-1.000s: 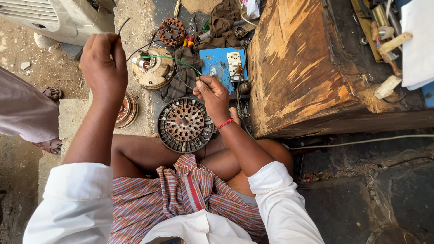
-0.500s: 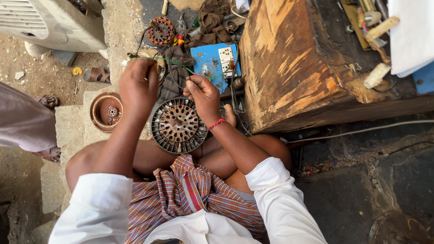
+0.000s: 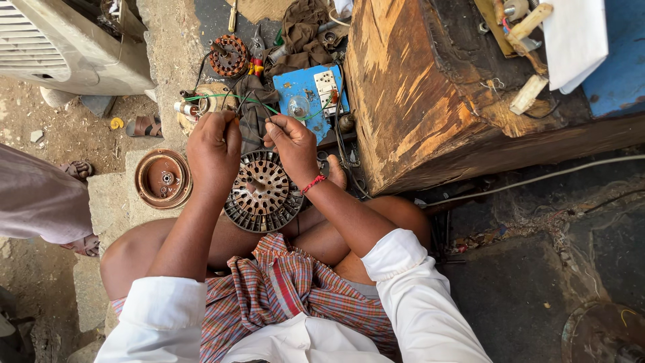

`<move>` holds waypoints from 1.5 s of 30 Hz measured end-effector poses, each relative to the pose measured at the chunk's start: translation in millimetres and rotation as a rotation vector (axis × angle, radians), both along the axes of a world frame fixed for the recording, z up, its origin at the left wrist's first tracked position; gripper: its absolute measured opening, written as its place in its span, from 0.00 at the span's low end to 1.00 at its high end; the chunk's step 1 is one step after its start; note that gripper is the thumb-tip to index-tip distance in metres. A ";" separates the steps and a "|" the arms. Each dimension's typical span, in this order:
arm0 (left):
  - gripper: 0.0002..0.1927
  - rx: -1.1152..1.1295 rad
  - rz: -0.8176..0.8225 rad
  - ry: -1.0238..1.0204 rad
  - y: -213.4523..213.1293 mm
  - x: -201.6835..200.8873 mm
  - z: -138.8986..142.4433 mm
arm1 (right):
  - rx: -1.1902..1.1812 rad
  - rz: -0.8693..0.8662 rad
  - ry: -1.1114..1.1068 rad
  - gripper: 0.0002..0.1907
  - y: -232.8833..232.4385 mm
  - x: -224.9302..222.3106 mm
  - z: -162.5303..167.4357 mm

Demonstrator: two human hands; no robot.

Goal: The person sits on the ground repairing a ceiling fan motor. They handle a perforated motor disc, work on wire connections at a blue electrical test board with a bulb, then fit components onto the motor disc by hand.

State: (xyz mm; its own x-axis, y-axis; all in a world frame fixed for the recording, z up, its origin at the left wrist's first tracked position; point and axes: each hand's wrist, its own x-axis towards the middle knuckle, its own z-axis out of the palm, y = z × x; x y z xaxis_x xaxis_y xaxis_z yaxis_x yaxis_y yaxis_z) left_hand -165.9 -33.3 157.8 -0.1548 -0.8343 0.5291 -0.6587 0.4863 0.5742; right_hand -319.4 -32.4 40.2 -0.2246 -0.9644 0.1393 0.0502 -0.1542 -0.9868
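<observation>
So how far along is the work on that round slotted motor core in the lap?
Looks done: the brown round cover lies off to the person's left, so the core is exposed. In hand: the left hand and right hand pinch thin wire just above the slotted core. Left: its slots show bare metal with no coils visible, unlike the copper-wound core lying further off, so winding looks barely begun.

Wood crate (image 3: 430, 87), brown cap (image 3: 162, 178), sandal (image 3: 142, 126).
</observation>
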 end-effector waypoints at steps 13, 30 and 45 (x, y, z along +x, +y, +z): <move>0.02 0.032 -0.001 0.007 5.2 5.6 -4.3 | -0.022 0.030 -0.052 0.11 1.8 7.2 -1.1; 0.01 -0.011 0.013 0.031 10.5 14.8 -29.0 | -0.060 0.009 -0.050 0.09 9.8 15.3 3.6; 0.02 -0.025 0.004 0.130 10.2 21.8 -56.4 | -0.064 0.077 -0.069 0.10 10.5 18.5 0.2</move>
